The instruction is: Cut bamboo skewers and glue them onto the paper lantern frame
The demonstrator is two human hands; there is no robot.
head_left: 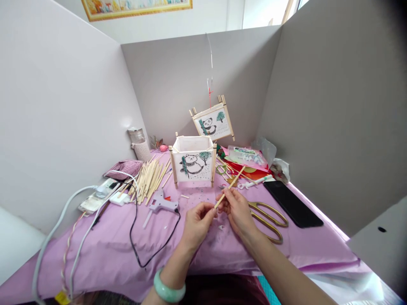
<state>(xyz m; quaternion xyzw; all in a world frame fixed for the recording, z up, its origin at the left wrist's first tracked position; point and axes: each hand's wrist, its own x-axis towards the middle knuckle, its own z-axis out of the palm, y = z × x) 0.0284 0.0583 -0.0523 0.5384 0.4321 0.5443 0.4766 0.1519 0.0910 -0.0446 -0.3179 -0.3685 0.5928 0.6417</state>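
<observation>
A thin wooden stick slants up and to the right between my two hands. My left hand pinches its lower end. Higher along the same stick, my right hand has its fingers closed on it. Just beyond my hands stands a square lantern of white panels and wooden posts, with a panda and a tree drawn on the front. Left of my hands lies a lilac glue gun. Gold-handled scissors rest beside my right hand, their blades hidden behind it.
A second panda lantern hangs tilted from a wire. Many loose sticks lie at left, near a power strip and cables. A black phone and plastic packets are at right. Grey panels enclose the purple-covered table.
</observation>
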